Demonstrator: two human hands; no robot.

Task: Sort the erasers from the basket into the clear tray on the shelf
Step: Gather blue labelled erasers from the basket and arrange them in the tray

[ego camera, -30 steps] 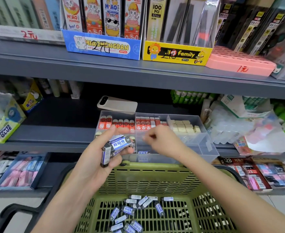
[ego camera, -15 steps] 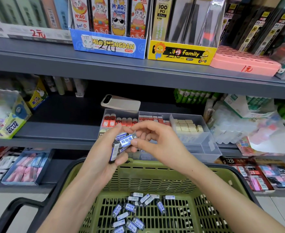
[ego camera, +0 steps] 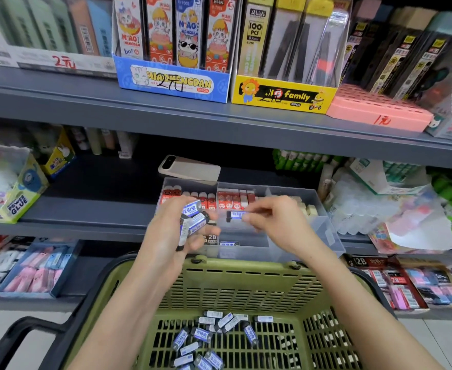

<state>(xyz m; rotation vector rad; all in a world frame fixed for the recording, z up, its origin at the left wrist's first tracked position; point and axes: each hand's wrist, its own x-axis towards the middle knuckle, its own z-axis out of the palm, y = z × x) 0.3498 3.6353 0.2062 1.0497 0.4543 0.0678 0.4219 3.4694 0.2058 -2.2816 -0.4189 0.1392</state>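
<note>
The grey shelf (ego camera: 86, 214) holds the clear tray (ego camera: 331, 236). The green basket (ego camera: 246, 284) sits just below the tray's front edge. The job looks only partly done. Many blue-label erasers (ego camera: 206, 337) lie on the basket floor, and only a few show at the front of the tray.

The left hand (ego camera: 171, 236) grips a small bunch (ego camera: 192, 217) of them at the tray's left side. The right hand (ego camera: 275, 222) pinches 1 eraser (ego camera: 235, 215) over the middle of the tray.

Up top, a blue box (ego camera: 174, 81) reads "MIAOMENGDAN". A yellow box (ego camera: 283, 96) reads "family", and a pack in it says "100 PCS". The glue box (ego camera: 19, 204) on the left says "POWER GLUE". A small pack (ego camera: 211, 239) in the tray says "2B".
</note>
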